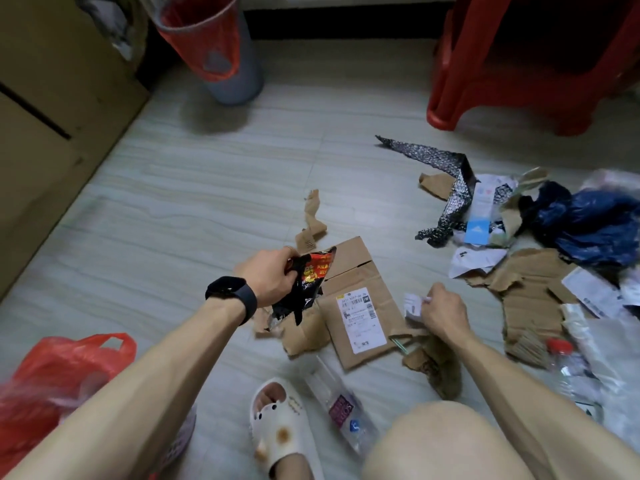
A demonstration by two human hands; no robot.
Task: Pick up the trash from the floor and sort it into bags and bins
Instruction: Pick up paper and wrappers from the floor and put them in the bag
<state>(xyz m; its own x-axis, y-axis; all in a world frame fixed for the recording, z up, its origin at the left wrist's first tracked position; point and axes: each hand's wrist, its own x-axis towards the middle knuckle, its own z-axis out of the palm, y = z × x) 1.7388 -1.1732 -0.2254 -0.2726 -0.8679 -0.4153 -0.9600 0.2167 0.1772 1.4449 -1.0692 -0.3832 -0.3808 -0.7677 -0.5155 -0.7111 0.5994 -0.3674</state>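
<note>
A person crouches over a pale tiled floor [173, 202] strewn with trash. Nearest the camera are a bare knee [450, 441] and a foot in a white slipper [277, 420]. Between them, a clear plastic bottle [343, 407] with a purple label lies on its side on the floor. At the lower left sits a crumpled red plastic bag [59, 375], partly behind the left forearm.

The left hand [273, 275], with a black watch [232, 299] on its wrist, has its fingers curled round the top of a black and red snack wrapper [304, 285], which hangs in the air above the floor. The right hand [443, 313] is low, and its fingertips pinch a small white paper scrap [414, 306].

Under and between both hands lies a flattened brown cardboard mailer [360, 306] with a white shipping label, with torn cardboard pieces [530, 306] around it. To the right, a second clear bottle with a red cap [568, 365] lies among clear plastic film.

Further right is a heap of litter: a dark blue plastic bag [595, 223], white papers, and a long black patterned strip of wrapping [443, 188].

At the far side stands a grey bin [239, 74] lined with a red bag, well apart from the hands. A red plastic stool [533, 64] stands at the far right, and a large cardboard box [52, 116] runs along the left edge.
</note>
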